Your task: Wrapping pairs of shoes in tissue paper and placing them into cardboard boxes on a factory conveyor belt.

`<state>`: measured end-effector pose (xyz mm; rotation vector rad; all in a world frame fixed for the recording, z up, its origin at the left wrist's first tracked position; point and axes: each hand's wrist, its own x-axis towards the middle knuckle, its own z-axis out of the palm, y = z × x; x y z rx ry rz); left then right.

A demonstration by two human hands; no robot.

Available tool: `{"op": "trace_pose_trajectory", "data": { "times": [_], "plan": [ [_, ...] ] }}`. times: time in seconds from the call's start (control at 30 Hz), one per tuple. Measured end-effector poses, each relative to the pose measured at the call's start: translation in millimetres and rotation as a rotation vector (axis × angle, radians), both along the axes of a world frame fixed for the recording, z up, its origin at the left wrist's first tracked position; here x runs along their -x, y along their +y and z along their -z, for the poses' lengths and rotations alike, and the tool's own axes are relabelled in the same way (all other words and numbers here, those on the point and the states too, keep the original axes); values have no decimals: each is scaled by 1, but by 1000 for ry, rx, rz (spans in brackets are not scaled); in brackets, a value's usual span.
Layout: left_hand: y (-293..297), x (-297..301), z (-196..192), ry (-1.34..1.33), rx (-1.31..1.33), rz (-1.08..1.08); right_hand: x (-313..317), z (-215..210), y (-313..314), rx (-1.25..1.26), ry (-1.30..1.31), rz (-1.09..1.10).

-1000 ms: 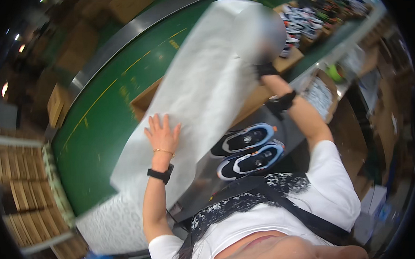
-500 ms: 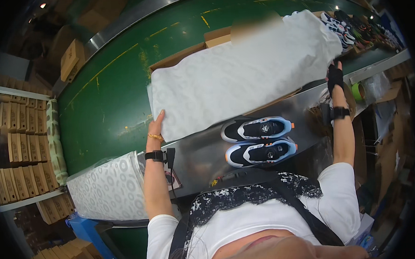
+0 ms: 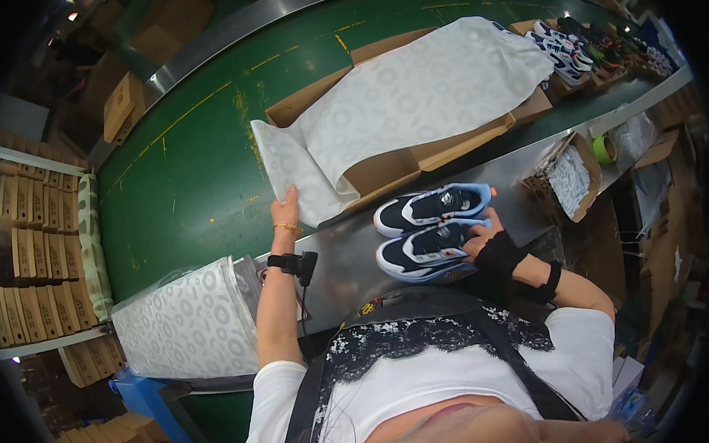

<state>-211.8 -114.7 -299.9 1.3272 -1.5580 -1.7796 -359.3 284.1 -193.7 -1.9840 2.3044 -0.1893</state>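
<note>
A sheet of white patterned tissue paper [image 3: 444, 88] lies over an open brown cardboard shoebox [image 3: 380, 174], its left end folded back. My left hand [image 3: 285, 212] pinches the near left corner of the paper. In front of the box, a pair of black, white and light-blue sneakers rests on the metal edge, toes to the left. My right hand [image 3: 494, 245], in a black fingerless glove, has its fingers closed at the heel of the near sneaker [image 3: 420, 254]. Its index finger reaches the heel of the far sneaker [image 3: 426, 208].
A stack of patterned tissue paper [image 3: 187, 322] lies at my left. Further right are an open carton [image 3: 573, 178] with paper inside and a green tape roll [image 3: 604, 150]. More sneakers [image 3: 562, 54] stand at the far right of the green belt [image 3: 176, 191]. Shelves of shoeboxes [image 3: 31, 246] are at left.
My right hand has let go of the paper and come back to the sneakers' heels. The paper has settled lower over the box, its left end folding and showing the box inside.
</note>
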Motion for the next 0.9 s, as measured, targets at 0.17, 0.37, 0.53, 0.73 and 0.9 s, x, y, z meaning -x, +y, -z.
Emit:
{"op": "trace_pose_trajectory", "data": {
  "times": [0.17,0.37,0.53,0.73,0.9],
  "plan": [
    [-30,-31,-28,-141,475,41,18,-69,-83,242,-736,50],
    [-46,-44,-80,-308,737,40,40,-76,-214,240,-1296,664],
    [-23,4,-115,98,410,112,24,67,-291,384,-740,517],
    [21,69,-96,37,169,470,12,37,-289,-112,-1183,354],
    [12,86,-50,-101,674,779,88,29,-193,399,-1169,859]
  ]
}}
